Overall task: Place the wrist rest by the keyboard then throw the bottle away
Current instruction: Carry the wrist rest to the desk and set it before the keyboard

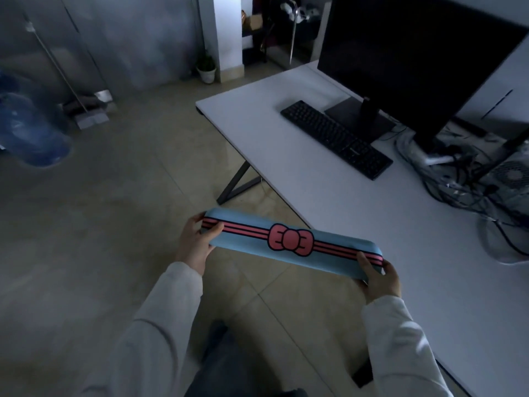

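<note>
Holding long blue padded wrist rest w/ pink bow stripe (290, 240), left hand (194, 245) + right hand (379, 277) pinching ends. Black flat keyboard (335, 137) well ahead-right on white desk (400, 253). Nothing placed yet; bottle not spotted.

Dim interior under low, bluish light. Floor (120, 202): large glossy beige tiles with thin grout lines, filling the left and near areas. Right: a white desk (357, 224) on dark angled metal legs (237, 181), bearing a black monitor (415, 58) and a tangle of cables (469, 179) at its right edge. Far left: a grey wall (128, 38), with a mop (71, 90) leaning against it. Far centre: a white pillar (226, 32) with a small potted plant (206, 68) at its base.
</note>
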